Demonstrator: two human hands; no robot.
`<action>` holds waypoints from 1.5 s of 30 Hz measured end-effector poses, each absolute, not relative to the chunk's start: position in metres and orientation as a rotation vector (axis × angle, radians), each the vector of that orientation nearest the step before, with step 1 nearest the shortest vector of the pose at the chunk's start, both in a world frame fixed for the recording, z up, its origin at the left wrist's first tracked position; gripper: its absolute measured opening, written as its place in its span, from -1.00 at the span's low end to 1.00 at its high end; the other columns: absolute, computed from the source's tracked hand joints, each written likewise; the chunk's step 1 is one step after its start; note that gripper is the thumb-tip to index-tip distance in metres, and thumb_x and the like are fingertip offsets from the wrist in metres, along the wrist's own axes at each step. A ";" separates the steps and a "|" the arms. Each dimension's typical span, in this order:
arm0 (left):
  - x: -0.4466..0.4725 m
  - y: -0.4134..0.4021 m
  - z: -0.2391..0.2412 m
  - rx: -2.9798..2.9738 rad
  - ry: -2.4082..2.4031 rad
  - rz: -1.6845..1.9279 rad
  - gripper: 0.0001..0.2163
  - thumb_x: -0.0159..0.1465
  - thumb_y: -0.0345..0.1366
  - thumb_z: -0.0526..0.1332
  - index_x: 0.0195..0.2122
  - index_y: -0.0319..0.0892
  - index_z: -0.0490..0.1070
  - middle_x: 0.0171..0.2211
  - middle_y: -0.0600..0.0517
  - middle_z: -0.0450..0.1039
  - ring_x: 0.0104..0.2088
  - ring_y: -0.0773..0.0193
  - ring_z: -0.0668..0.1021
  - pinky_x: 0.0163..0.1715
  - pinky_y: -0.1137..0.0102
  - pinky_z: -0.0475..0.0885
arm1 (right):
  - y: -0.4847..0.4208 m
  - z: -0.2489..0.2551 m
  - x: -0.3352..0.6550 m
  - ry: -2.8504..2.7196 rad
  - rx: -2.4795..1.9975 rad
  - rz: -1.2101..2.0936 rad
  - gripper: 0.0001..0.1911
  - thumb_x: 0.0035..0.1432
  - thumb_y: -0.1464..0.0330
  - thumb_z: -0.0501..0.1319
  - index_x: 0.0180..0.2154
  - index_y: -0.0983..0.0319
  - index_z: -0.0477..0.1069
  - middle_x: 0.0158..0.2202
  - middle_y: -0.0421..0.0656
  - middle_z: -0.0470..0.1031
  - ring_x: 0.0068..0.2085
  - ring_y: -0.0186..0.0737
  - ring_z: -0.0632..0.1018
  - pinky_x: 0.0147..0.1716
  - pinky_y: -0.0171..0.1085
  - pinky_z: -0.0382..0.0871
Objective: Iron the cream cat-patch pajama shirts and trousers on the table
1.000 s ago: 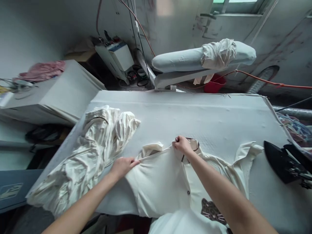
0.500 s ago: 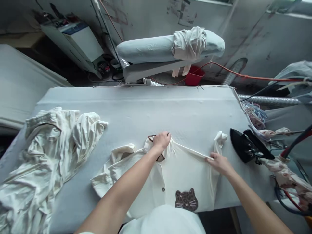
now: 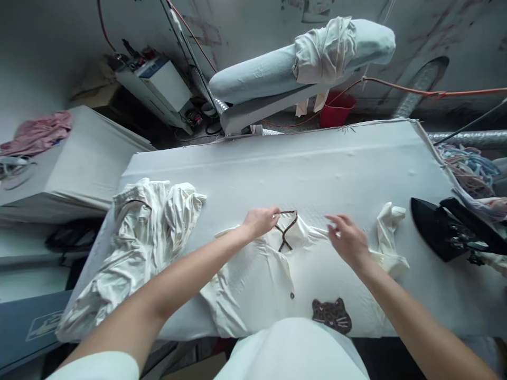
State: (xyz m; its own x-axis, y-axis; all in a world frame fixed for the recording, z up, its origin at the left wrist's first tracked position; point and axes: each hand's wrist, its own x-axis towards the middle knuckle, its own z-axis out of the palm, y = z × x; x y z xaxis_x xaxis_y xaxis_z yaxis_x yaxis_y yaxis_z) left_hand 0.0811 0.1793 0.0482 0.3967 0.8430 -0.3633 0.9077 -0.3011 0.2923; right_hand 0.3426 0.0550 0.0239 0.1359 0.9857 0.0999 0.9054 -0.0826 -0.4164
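Note:
A cream polo shirt (image 3: 277,274) with a brown-trimmed collar (image 3: 287,232) and a cat patch (image 3: 331,315) lies front up on the padded white ironing table (image 3: 301,169). My left hand (image 3: 259,220) pinches the left side of the collar. Over the shirt's right shoulder my right hand (image 3: 346,240) hovers with its fingers spread, holding nothing. The right sleeve (image 3: 390,232) lies bunched beyond it.
A heap of crumpled cream garments (image 3: 134,248) covers the table's left end. A black iron (image 3: 439,229) rests at the right edge beside cords. A padded sleeve arm (image 3: 301,66) with a cloth over it stands behind the table. A white box (image 3: 75,158) is at left.
My right hand has let go of the shirt's right shoulder seam and moved in toward the collar. The left hand stays on the collar. The view shifted right.

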 end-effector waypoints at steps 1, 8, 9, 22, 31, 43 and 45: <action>0.074 0.175 0.049 2.204 1.486 -0.250 -0.63 0.36 -0.03 0.16 0.09 -0.07 0.46 -0.21 -0.08 0.63 -0.13 0.08 0.63 -0.16 0.36 0.38 | 0.071 0.030 0.328 -1.958 -1.935 0.441 -0.59 0.37 0.18 0.02 0.13 0.11 0.44 -0.08 -0.05 0.58 -0.21 -0.13 0.58 -0.26 -0.22 0.38; 0.046 0.121 0.023 1.793 1.611 0.030 -0.73 0.30 -0.07 0.15 -0.41 -0.15 0.41 -0.46 0.03 0.48 -0.38 0.22 0.53 -0.34 0.40 0.36 | 0.083 0.019 0.263 -1.836 -2.102 0.876 -0.63 0.30 0.14 0.09 -0.48 0.17 0.40 -0.48 -0.15 0.47 -0.44 -0.23 0.44 -0.44 -0.30 0.20; 0.033 0.105 0.017 1.789 1.650 0.241 -0.79 0.31 -0.15 0.13 -0.37 -0.15 0.41 -0.42 0.03 0.48 -0.35 0.23 0.52 -0.31 0.41 0.38 | 0.067 0.015 0.270 -1.761 -2.139 0.790 -0.69 0.30 0.21 0.06 -0.44 0.18 0.39 -0.43 -0.13 0.48 -0.39 -0.20 0.46 -0.39 -0.28 0.24; 0.005 0.027 0.000 2.435 1.233 0.199 -0.69 0.30 -0.38 0.19 0.02 -0.01 0.57 0.04 -0.09 0.55 0.10 0.04 0.51 0.17 0.13 0.32 | -0.001 0.002 0.327 -2.392 -1.624 0.514 -0.67 0.40 0.28 0.04 -0.04 0.13 0.56 0.06 -0.09 0.56 0.10 -0.05 0.47 0.13 -0.07 0.30; 0.061 0.077 0.027 2.358 1.539 -0.314 -0.78 0.40 -0.32 0.12 -0.08 -0.27 0.51 -0.20 -0.19 0.54 -0.17 0.07 0.57 -0.23 0.29 0.39 | 0.031 0.007 0.261 -2.210 -1.946 0.239 -0.54 0.30 0.51 -0.02 0.16 0.31 0.42 0.09 0.10 0.51 0.05 -0.01 0.47 0.04 -0.05 0.33; 0.006 0.114 -0.005 2.016 1.357 0.116 -0.70 0.38 -0.18 0.06 -0.37 -0.14 0.50 -0.37 0.01 0.50 -0.28 0.17 0.50 -0.23 0.36 0.35 | 0.070 0.012 0.301 -1.792 -2.141 0.678 -0.72 0.28 0.32 0.12 -0.10 0.21 0.57 -0.19 0.01 0.61 -0.04 0.01 0.52 0.08 0.01 0.29; 0.013 0.134 0.003 1.826 1.380 0.014 -0.60 0.38 -0.06 0.03 -0.52 -0.16 0.41 -0.56 0.08 0.34 -0.47 0.25 0.39 -0.43 0.38 0.21 | 0.084 0.030 0.289 -1.722 -2.125 0.820 -0.70 0.28 0.27 0.12 -0.11 0.26 0.56 -0.18 0.05 0.59 -0.06 0.00 0.49 0.02 -0.04 0.28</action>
